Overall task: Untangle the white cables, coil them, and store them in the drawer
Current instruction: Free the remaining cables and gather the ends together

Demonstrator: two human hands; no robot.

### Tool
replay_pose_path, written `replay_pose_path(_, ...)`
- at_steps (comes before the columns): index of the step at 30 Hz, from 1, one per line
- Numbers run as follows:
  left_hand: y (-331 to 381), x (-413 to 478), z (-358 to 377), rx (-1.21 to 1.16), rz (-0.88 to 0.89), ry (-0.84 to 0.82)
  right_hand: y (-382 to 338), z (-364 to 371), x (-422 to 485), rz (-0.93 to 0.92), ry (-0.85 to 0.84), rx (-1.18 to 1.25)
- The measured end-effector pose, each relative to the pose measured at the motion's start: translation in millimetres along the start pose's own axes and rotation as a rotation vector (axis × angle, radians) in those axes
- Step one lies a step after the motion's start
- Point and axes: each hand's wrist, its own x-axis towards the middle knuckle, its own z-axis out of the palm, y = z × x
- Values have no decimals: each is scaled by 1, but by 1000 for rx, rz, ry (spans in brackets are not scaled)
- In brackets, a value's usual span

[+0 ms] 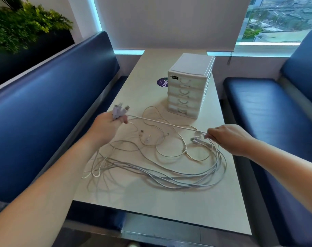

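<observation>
cables (169,172) sprawl before closed drawer unit (188,90)

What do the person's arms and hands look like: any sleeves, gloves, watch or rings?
Both are bare. The left hand and right hand wear no gloves; no sleeve, watch or bracelet shows up to the frame edge. No ring shows on the visible fingers.

The left hand (107,124) grips a bunch of cable plugs (120,110). The right hand (229,136) pinches a taut white cable (169,124), seemingly near its end. Tangled white cables (169,171) sprawl across the counter (169,211) before a small drawer unit (188,86).
</observation>
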Motion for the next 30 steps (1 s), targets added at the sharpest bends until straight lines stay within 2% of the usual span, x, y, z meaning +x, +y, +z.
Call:
replay_pose_path(4,4,3,-14,-68,-15,127,11,3,5,-22,-14,-102)
replay_pose_path(6,3,3,-16,-84,-24,101,12,-2,7,8,-6,-147)
replay_pose_path(9,-1,0,-16,-86,-35,29,18,-16,18,157,32,-107)
replay_pose_path(13,-5,-1,-16,-116,-48,-12,19,-39,37,202,391,-99)
replay_pose_path(15,-9,-2,-15,-102,-67,-80,14,-38,34,171,485,-28)
replay_pose_path(16,-11,-2,-14,-80,-81,-123,13,-28,29,143,448,-16)
replay_pose_path(17,-12,-3,-12,-53,-97,-169,11,-18,24,124,330,-30)
replay_pose_path(18,-13,-5,-10,-28,-109,-215,12,-2,20,115,126,-37)
replay_pose_path(20,-14,-9,-4,11,-112,-297,11,16,10,173,-387,9)
replay_pose_path(21,-14,-11,0,24,-110,-332,9,21,7,189,-586,43)
replay_pose_path(22,-13,-12,3,36,-109,-368,8,26,5,168,-672,69)
replay_pose_path(24,-13,-13,7,55,-122,-447,5,29,3,150,-673,93)
replay_pose_path(30,-19,-11,11,128,-179,-630,11,41,4,315,-331,303)
